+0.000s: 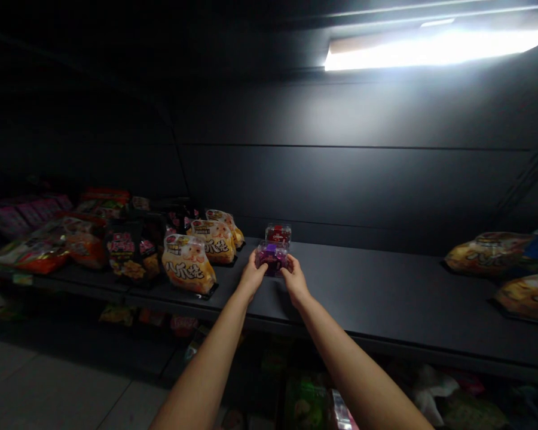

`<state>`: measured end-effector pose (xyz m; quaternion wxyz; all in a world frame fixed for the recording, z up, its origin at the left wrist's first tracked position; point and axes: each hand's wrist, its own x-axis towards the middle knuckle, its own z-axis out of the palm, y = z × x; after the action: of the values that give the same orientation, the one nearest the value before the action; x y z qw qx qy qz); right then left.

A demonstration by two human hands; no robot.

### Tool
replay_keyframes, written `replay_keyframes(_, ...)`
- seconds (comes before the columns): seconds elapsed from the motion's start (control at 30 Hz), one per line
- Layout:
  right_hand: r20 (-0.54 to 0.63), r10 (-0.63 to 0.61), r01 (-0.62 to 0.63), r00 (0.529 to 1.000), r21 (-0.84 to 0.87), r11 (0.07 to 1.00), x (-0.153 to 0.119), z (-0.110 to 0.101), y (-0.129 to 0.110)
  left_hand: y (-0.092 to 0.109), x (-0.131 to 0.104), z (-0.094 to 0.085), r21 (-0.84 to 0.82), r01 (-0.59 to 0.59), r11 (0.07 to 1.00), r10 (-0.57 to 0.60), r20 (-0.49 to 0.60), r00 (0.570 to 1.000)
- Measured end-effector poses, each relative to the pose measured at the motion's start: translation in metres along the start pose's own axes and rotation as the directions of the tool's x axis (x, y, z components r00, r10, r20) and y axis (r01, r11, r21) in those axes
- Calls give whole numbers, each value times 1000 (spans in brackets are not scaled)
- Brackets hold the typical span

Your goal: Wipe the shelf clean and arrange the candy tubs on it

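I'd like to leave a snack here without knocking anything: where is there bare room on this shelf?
The widest bare patch runs from the right hand to the yellow snack bags at far right. Left of the purple container, packets crowd together.

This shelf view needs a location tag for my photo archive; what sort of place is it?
Probably a supermarket snack aisle: bagged snacks stand in rows along a long dark shelf, a price label sits on its front edge, and more packages fill the level below.
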<state>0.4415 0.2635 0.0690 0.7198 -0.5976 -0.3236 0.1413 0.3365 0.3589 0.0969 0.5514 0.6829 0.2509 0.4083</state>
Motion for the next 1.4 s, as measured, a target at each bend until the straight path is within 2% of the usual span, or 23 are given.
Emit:
replay_keyframes(0.1, -6, -9, 8, 1000, -51, 999, -4, -2, -12, 10, -5, -2, 54, -30, 998, 32, -33, 999)
replay_keyframes(0.2, -2, -73, 73, 997, -67, 995, -22, -16, -34, 23, -27, -5, 93, -46, 995, 52, -59, 997)
replay_keyframes(0.27, 47, -130, 132, 990, -33, 991, -43, -36, -53, 32, -55, -7, 97, -82, 992, 87, -53, 995)
replay_keyframes(0.33, 130, -162, 163, 978, 2, 987, -71, -63, -72, 41, -95, -11, 87, -171, 981, 173, -13, 985)
replay_keyframes(0.37, 178, -154, 156, 972, 3, 988, -87, -79, -81, 45, -118, -13, 81, -212, 974, 211, 25, 977)
replay_keyframes(0.43, 256, -95, 110, 962, -45, 993, -121, -112, -94, 51, -166, -18, 86, -207, 975, 195, 128, 972)
replay_keyframes(0.5, 302, 6, 37, 953, -137, 990, -156, -145, -98, 49, -214, -22, 106, -108, 989, 83, 214, 973)
replay_keyframes(0.6, 285, 169, -78, 943, -306, 949, -203, -192, -90, 30, -277, -19, 56, 178, 982, -187, 296, 937)
replay_keyframes(0.7, 234, 319, -201, 918, -418, 886, -243, -233, -74, 4, -326, -8, -16, 427, 904, -388, 391, 835)
replay_keyframes(0.77, 204, 379, -264, 903, -435, 861, -267, -254, -66, -11, -352, 1, -12, 525, 851, -463, 452, 762)
replay_keyframes(0.83, 176, 400, -293, 900, -436, 851, -288, -272, -61, -20, -373, 10, 9, 573, 819, -503, 489, 712)
replay_keyframes(0.93, 138, 404, -309, 904, -442, 842, -315, -289, -56, -27, -391, 21, 54, 601, 798, -533, 528, 661)
replay_keyframes(1.0, 112, 411, -325, 905, -441, 836, -327, -296, -52, -28, -397, 28, 85, 602, 794, -548, 530, 647)
replay_keyframes(1.1, 50, 422, -366, 905, -412, 834, -332, -299, -41, -32, -394, 39, 122, 563, 818, -544, 485, 685)
replay_keyframes(1.2, -2, 422, -400, 907, -320, 859, -325, -294, -24, -40, -384, 52, 105, 544, 832, -531, 434, 728)
replay_keyframes(1.3, 2, 432, -423, 902, -200, 884, -311, -281, -9, -49, -372, 68, 54, 558, 828, -530, 396, 750)
replay_keyframes(1.4, 35, 448, -438, 894, -151, 886, -300, -267, 0, -53, -363, 84, 38, 544, 838, -513, 390, 764)
